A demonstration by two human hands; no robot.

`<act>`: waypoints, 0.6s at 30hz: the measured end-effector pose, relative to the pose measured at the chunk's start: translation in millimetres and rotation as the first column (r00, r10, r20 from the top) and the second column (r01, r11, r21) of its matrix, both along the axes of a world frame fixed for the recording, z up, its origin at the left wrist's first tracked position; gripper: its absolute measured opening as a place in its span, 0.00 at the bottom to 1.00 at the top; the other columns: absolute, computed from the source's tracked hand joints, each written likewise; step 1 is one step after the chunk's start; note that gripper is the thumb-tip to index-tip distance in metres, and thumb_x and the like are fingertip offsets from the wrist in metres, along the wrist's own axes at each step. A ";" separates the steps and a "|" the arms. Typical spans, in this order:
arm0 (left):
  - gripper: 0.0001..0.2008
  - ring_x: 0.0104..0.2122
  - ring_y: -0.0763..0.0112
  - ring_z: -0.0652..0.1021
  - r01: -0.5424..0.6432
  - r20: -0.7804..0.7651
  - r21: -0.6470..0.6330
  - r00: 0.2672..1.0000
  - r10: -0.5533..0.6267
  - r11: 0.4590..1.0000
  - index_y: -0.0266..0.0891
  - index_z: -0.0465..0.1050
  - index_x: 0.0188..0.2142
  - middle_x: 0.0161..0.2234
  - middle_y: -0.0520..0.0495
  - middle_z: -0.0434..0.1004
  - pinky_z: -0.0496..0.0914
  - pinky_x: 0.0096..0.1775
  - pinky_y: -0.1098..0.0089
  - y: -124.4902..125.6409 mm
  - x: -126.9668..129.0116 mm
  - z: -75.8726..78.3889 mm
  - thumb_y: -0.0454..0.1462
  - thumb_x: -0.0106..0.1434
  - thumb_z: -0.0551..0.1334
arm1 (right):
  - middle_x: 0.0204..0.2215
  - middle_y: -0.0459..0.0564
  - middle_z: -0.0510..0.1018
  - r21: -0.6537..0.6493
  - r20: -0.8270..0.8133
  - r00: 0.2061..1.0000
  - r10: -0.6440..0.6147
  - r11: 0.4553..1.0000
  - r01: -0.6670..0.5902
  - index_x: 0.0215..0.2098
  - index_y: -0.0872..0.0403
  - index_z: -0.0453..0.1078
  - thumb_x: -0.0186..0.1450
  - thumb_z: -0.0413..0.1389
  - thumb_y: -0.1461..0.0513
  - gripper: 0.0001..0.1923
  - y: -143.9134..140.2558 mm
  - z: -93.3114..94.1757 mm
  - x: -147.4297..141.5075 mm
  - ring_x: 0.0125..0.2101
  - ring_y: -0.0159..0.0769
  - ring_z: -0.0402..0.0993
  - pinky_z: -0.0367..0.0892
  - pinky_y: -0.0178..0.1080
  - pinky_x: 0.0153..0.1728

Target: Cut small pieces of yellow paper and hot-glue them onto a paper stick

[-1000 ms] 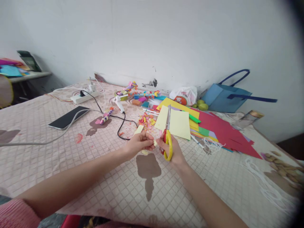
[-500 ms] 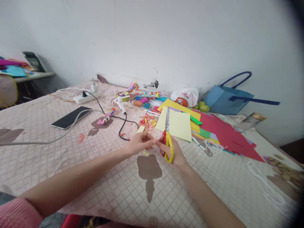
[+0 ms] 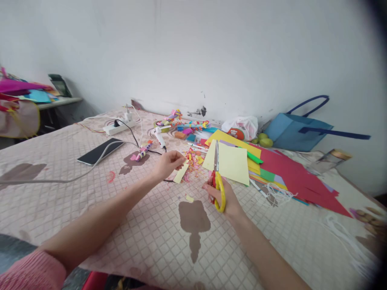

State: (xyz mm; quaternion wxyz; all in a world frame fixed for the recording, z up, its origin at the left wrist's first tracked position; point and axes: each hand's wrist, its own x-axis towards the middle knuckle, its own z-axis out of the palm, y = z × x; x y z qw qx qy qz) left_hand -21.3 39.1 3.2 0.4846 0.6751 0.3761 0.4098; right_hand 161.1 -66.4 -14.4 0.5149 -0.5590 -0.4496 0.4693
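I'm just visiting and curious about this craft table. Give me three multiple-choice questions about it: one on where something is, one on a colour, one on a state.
1. Where does the flat black tablet lie?
A. left of the hands, on the quilted cover
B. inside the blue bag
C. on the red paper

2. What colour is the small paper strip pinched in the left hand?
A. blue
B. pale yellow
C. black

3. How are the blades of the yellow-and-red-handled scissors in the right hand?
A. spread wide apart
B. closed together, pointing away
C. stuck into the table

Answers: 1 A, the tablet rests on the cover beside a white cable, left of both hands. 2 B, the strip is pale yellow, like the sheet beyond the scissors. 3 B, the blades form one narrow line pointing away.
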 end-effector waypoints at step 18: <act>0.06 0.32 0.70 0.72 0.146 -0.455 0.497 0.883 0.113 0.855 0.36 0.71 0.32 0.32 0.46 0.72 0.65 0.35 0.71 -5.6 -1.2 -10.3 0.34 0.57 0.56 | 0.16 0.36 0.65 -0.008 -0.017 0.999 -0.031 1.000 0.031 0.29 0.52 0.57 0.49 0.61 0.57 0.17 0.9 -2.8 0.6 0.11 0.22 0.57 0.54 0.28 0.10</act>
